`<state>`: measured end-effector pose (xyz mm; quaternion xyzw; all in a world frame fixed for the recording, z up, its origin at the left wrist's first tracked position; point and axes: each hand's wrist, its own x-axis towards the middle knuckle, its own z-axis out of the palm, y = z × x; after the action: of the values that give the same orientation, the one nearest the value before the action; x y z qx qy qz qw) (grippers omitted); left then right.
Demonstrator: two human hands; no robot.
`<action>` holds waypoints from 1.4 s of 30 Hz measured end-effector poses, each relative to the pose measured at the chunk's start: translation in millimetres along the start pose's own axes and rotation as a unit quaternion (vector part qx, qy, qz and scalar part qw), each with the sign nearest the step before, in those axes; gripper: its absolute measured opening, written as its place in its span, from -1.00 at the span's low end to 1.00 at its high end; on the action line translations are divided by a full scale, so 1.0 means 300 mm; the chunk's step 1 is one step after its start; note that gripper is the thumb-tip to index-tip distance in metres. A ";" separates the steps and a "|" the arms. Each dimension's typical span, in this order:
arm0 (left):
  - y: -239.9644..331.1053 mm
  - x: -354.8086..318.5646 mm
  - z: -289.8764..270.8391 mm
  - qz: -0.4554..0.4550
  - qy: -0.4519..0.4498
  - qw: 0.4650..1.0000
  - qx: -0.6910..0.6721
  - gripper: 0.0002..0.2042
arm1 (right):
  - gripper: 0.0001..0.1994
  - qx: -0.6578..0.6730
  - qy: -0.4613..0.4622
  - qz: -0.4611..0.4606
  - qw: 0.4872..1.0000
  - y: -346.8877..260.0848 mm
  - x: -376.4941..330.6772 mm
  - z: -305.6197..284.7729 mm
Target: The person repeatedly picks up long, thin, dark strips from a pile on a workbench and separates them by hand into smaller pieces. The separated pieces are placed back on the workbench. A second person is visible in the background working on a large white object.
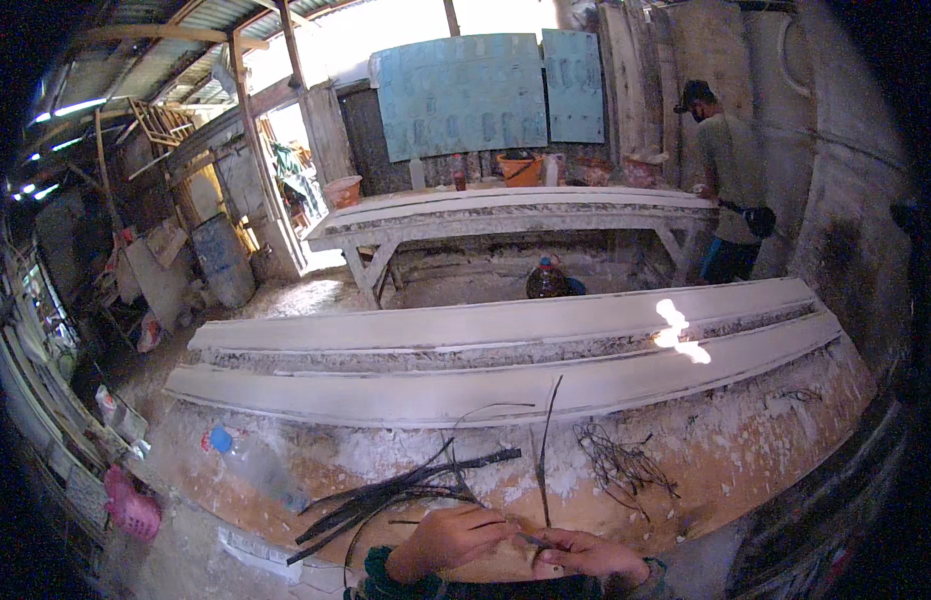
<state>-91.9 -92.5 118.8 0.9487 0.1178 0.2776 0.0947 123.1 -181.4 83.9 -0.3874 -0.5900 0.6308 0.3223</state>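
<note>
Bottle (260,470), contents indistinct, beside black strips (395,488)

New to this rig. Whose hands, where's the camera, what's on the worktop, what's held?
No robot here: the bare left hand and right hand belong to the person wearing the camera. This one picture comes from a wide fisheye on their head, the left of a pair, so straight edges bend.

On the dusty worktop lie two long white strips, a clear bottle with a blue cap, dark flat strips and a tangle of thin strands.

The hands nearly meet, fingers around something small; I can't tell what. A co-worker stands beyond.
</note>
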 end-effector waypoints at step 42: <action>-0.257 0.172 0.281 -0.393 0.222 0.825 -0.342 -0.76 | -0.84 0.230 0.276 -0.184 0.915 0.010 0.209 -0.280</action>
<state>-16.6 -14.3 56.3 0.6421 0.3958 0.4423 0.4851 165.2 -86.0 73.7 -0.3459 -0.3773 0.5464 0.6629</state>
